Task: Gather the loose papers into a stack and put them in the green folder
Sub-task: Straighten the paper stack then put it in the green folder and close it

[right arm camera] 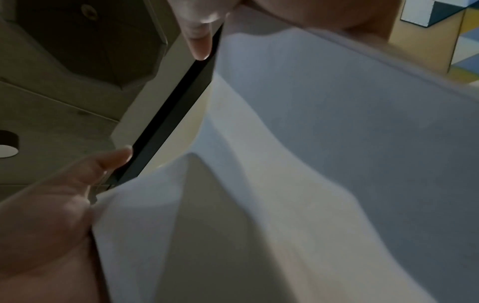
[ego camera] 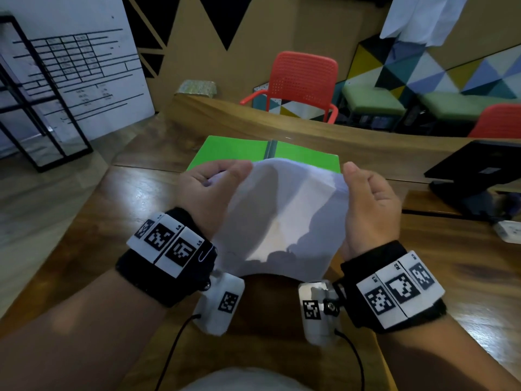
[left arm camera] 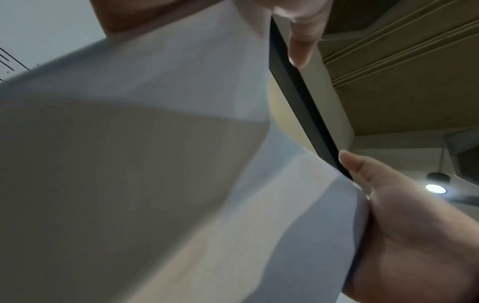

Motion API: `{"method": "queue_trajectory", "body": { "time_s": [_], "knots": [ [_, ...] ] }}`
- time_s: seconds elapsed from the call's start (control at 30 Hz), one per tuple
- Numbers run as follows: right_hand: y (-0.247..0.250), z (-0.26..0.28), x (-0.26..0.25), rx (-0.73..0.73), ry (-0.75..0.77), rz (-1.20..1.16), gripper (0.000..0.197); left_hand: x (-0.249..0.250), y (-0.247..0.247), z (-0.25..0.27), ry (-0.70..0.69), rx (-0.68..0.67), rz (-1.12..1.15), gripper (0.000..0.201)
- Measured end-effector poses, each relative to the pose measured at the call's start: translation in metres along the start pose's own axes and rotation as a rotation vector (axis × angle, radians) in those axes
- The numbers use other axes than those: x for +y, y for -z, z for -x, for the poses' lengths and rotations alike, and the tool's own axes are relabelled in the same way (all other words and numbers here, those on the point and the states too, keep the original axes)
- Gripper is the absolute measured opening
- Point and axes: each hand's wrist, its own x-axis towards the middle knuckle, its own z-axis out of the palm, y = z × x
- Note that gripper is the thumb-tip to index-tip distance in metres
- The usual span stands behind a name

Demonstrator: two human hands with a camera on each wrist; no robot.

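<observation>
Two hands share the load right now: my left hand (ego camera: 210, 190) grips one side edge of the papers (ego camera: 282, 218) and my right hand (ego camera: 372, 204) grips the other, thumbs on the near face and fingers curled behind. I judge the sheets are held upright between the palms so their edges can be squared into one stack before going anywhere. From the head view the papers bow toward me in the middle, which suggests the hands are pressing inward a little; how many sheets there are I cannot tell. Both wrist views show only white paper (left arm camera: 181, 164) close to the lens with a thumb (right arm camera: 114, 157) along its edge, so the exact pinch stays partly hidden.

Just beyond the papers lies the green folder (ego camera: 234, 150), open flat on the wooden table (ego camera: 98, 221) with its spine facing up the middle, ready to receive the stack. It sits directly ahead, so the carry should be short. A black laptop (ego camera: 479, 167) stands off to my right, well apart, and a red chair (ego camera: 304, 80) waits behind the table
</observation>
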Motion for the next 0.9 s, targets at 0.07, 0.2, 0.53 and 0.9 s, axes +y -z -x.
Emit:
{"method": "queue_trajectory", "body": {
  "time_s": [0.07,0.2,0.53,0.9],
  "knots": [
    [-0.002,-0.002,-0.002,0.023,0.001,0.017,0.024,0.001,0.001,-0.005,0.028,0.018,0.046,0.017],
    [0.002,-0.013,-0.002,0.071,0.0,0.004,0.02,0.001,0.005,-0.014,0.03,0.044,0.022,0.014],
    [0.008,-0.015,0.007,-0.042,0.077,0.006,0.008,-0.001,0.004,-0.023,0.006,-0.056,0.065,0.008],
    [0.005,-0.014,0.029,-0.078,0.049,0.084,0.026,-0.022,-0.001,-0.014,-0.069,-0.113,-0.064,0.021]
  ]
}}
